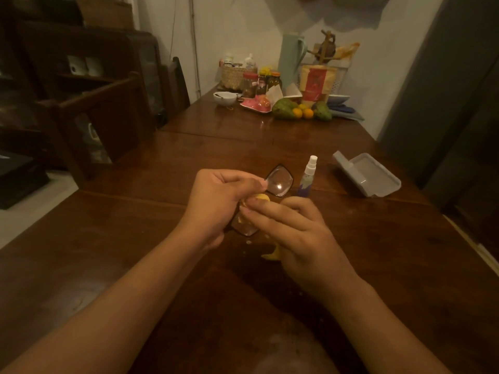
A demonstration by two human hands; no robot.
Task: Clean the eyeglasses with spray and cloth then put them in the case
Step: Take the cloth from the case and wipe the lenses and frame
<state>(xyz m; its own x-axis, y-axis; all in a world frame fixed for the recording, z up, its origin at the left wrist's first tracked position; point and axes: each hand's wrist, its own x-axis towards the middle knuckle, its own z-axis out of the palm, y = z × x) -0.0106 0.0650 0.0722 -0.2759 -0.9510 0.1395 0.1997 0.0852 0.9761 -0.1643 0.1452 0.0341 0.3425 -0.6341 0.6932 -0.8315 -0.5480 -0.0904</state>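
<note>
Black-framed eyeglasses [279, 181] are held above the wooden table [135, 238] at the centre of the head view. My left hand [216, 203] grips them near the bridge, so one lens shows beyond it and the other below it. My right hand [291, 233] pinches a yellow cloth [260, 197] against the nearer lens; a tail of the cloth hangs beneath that hand. A small spray bottle [307, 175] with a white nozzle stands just behind my right hand. The grey glasses case [367, 175] lies open further right.
The far end of the table is crowded with a bowl [224, 98], jars, a woven basket, fruit [302, 110], a tall pale jug and a red packet. A wooden chair [108, 109] stands at the left edge. A dark door or wall is on the right.
</note>
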